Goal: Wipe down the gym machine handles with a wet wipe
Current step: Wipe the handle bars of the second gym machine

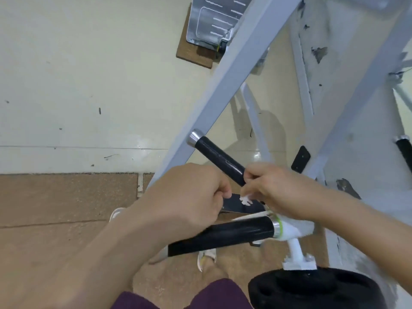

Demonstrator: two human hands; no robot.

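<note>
Between my hands is a flat black wipe packet point(234, 207). My left hand point(189, 197) grips its left end with curled fingers. My right hand point(274, 188) pinches a small white tuft of wet wipe point(245, 200) that sticks out of the packet's top. Just above the hands, a black machine handle point(216, 159) with a chrome end cap slants out from the white frame. A second, thicker black handle point(223, 235) lies just below the packet, partly hidden by my left forearm. A third black grip point(404, 152) shows at the right edge.
The white machine frame point(234, 74) crosses diagonally from top right. A black weight plate point(312, 288) sits at lower right on a white post. My sandalled feet point(207, 257) stand on the brown floor. A metal box point(214, 21) on a wooden board hangs on the cream wall.
</note>
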